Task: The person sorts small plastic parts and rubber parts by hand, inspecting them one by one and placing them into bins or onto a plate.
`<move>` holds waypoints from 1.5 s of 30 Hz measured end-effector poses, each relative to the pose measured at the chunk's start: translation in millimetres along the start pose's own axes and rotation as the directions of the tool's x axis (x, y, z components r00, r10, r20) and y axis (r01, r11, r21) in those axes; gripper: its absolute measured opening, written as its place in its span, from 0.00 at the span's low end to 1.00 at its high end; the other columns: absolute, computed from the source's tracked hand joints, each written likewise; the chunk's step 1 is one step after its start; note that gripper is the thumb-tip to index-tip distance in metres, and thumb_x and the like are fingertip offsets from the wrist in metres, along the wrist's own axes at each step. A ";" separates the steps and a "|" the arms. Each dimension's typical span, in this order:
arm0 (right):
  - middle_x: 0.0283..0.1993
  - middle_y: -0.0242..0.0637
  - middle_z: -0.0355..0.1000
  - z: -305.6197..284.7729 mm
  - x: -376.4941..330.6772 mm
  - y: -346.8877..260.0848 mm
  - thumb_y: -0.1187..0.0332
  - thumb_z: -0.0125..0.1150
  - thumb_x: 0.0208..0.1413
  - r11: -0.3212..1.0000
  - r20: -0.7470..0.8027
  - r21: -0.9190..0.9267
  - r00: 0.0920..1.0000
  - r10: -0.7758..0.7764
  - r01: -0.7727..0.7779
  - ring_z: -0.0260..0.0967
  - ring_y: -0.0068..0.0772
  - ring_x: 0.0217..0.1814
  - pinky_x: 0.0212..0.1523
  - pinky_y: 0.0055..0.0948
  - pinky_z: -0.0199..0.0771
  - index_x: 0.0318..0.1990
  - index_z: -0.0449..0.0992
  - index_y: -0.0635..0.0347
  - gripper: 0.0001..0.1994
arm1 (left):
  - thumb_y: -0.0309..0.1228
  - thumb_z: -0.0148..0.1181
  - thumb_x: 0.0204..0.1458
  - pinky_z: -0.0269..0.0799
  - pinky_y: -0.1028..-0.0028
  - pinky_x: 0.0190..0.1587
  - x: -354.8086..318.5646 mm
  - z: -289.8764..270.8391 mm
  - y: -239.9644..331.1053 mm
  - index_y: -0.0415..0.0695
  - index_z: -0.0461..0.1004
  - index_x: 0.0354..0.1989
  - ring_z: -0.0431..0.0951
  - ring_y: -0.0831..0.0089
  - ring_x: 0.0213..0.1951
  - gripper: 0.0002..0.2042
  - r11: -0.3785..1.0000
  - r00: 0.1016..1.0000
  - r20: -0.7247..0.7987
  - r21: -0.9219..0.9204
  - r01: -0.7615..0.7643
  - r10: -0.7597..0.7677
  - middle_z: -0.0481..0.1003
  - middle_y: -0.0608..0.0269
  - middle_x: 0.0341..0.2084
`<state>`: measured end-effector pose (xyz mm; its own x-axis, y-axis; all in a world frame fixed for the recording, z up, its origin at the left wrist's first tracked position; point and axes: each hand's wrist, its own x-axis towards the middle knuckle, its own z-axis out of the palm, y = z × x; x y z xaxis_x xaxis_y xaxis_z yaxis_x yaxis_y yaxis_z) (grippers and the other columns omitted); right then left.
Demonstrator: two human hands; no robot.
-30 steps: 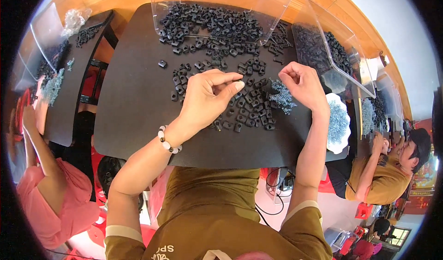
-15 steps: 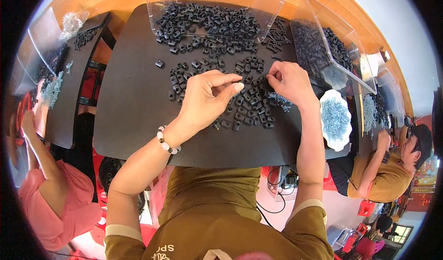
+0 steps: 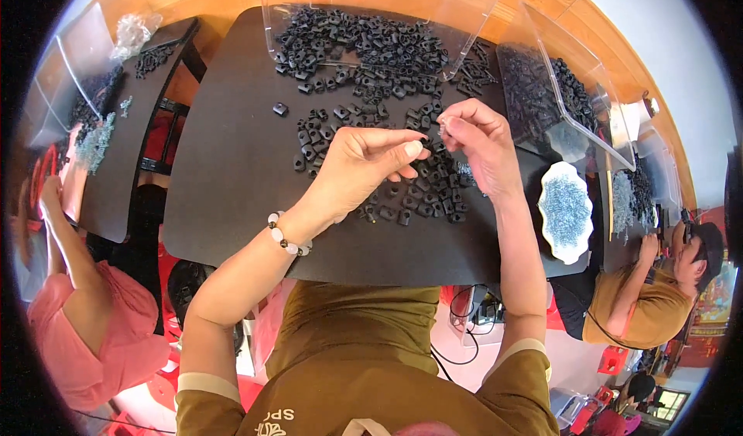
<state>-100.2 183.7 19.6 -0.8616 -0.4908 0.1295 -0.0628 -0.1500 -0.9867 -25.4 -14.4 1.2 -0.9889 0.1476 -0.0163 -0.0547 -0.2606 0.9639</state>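
Observation:
Over the pile of small black plastic pieces with round holes (image 3: 414, 200), my left hand (image 3: 368, 161) pinches thumb and forefinger together. A bit of a small black piece shows at those fingertips, mostly hidden. Just to its right, my right hand (image 3: 484, 145) is closed in a pinch on a tiny shiny spring-like piece (image 3: 443, 128). The two hands' fingertips are close but apart. Below the right hand, a few small bluish springs (image 3: 465, 174) lie partly hidden on the dark table (image 3: 232, 180).
A clear bin (image 3: 360, 41) spills black pieces at the back. Another clear bin (image 3: 542, 87) holds thin black pieces at the right, behind a white scalloped dish (image 3: 565, 213) of bluish springs. People sit at tables left (image 3: 101, 327) and right (image 3: 635, 296).
My right hand has lifted from beside the springs and turned inward, with a shiny piece now showing at its fingertips. My left hand keeps its pinch, slightly further right in view.

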 end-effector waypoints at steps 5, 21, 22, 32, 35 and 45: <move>0.34 0.32 0.77 10.9 -4.0 2.1 0.71 0.64 0.57 0.998 0.036 0.030 0.998 -0.059 0.058 0.71 0.17 0.34 0.35 0.19 0.70 0.38 0.80 0.62 0.05 | 0.35 0.62 0.57 0.75 0.80 0.37 0.0 1.5 0.0 0.40 0.79 0.48 0.79 0.80 0.32 0.14 0.999 0.999 0.051 -0.036 -0.005 0.007 0.82 0.58 0.37; 0.35 0.33 0.77 14.8 -10.6 -12.0 0.72 0.66 0.56 0.963 0.080 -0.248 0.993 -0.089 0.106 0.72 0.19 0.31 0.34 0.20 0.74 0.41 0.77 0.64 0.08 | 0.30 0.64 0.55 0.73 0.80 0.36 -0.1 -0.6 -0.4 0.40 0.80 0.46 0.76 0.82 0.32 0.12 0.997 0.998 -0.003 -0.053 -0.059 0.059 0.81 0.64 0.32; 0.35 0.33 0.77 14.5 -10.2 -11.4 0.72 0.66 0.56 0.963 0.079 -0.249 0.993 -0.090 0.107 0.72 0.19 0.31 0.34 0.20 0.74 0.41 0.77 0.64 0.08 | 0.29 0.65 0.54 0.73 0.81 0.35 0.2 0.1 -0.3 0.38 0.80 0.45 0.75 0.83 0.31 0.12 0.997 0.998 -0.018 -0.041 -0.068 0.067 0.80 0.65 0.30; 0.30 0.26 0.73 20.8 -14.0 -13.8 0.68 0.67 0.56 0.988 0.039 -0.139 0.998 -0.057 0.062 0.67 0.13 0.30 0.29 0.14 0.68 0.37 0.74 0.61 0.09 | 0.23 0.66 0.51 0.70 0.80 0.33 0.6 6.1 -5.7 0.35 0.80 0.44 0.73 0.82 0.30 0.11 0.965 0.959 -0.103 0.047 -0.259 0.263 0.76 0.67 0.26; 0.30 0.25 0.74 22.7 -15.2 -15.2 0.68 0.66 0.57 0.977 0.035 -0.207 0.999 -0.038 0.044 0.66 0.11 0.30 0.29 0.13 0.66 0.37 0.74 0.61 0.08 | 0.23 0.67 0.51 0.70 0.80 0.33 0.7 5.8 -7.4 0.37 0.81 0.42 0.73 0.82 0.29 0.11 0.938 0.942 -0.092 0.166 -0.305 0.323 0.76 0.67 0.26; 0.32 0.26 0.74 15.6 -13.5 -11.8 0.67 0.67 0.56 0.979 0.026 -0.193 0.997 0.066 -0.060 0.67 0.11 0.31 0.31 0.15 0.67 0.38 0.75 0.61 0.09 | 0.21 0.67 0.48 0.71 0.76 0.32 -2.2 7.1 -3.1 0.38 0.81 0.40 0.76 0.73 0.28 0.10 0.712 0.826 0.000 0.508 -0.485 0.563 0.79 0.59 0.29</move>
<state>-80.0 178.7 31.1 -0.8507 -0.5215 0.0665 -0.1073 0.0485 -0.9930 -22.0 -7.2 0.1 -0.8479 -0.0253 0.5296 0.5110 0.2277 0.8289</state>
